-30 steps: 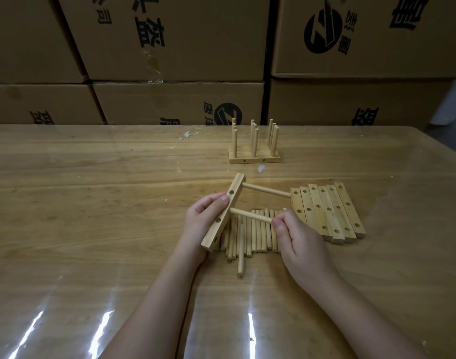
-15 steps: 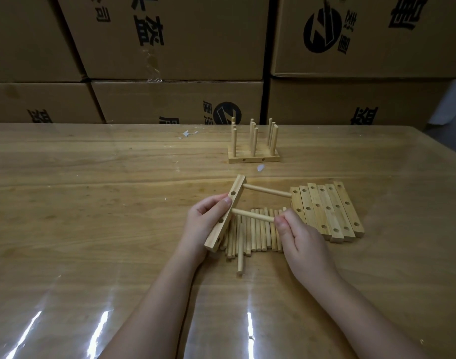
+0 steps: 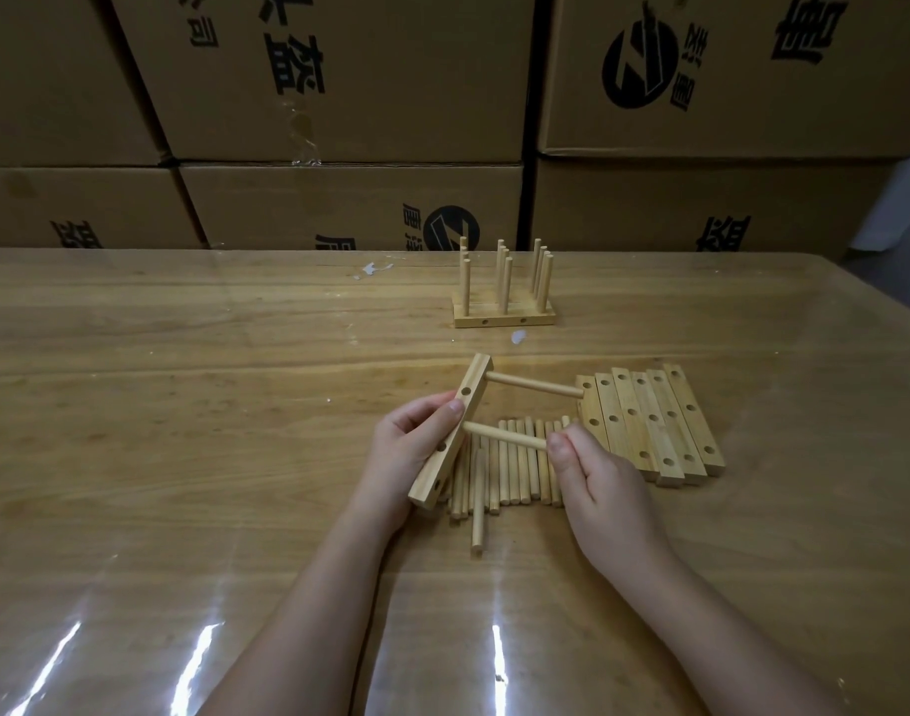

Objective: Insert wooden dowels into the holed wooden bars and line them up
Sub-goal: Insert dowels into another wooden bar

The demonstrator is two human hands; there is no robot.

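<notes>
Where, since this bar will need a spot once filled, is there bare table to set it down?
Bare table lies left of the finished bars near the far edge, and across the whole side left of the left hand. Crowded: the loose dowels by the right hand and the empty bars beside it.

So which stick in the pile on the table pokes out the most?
The stick near the left end of the pile: its end juts toward the person, past the others' even row.
</notes>
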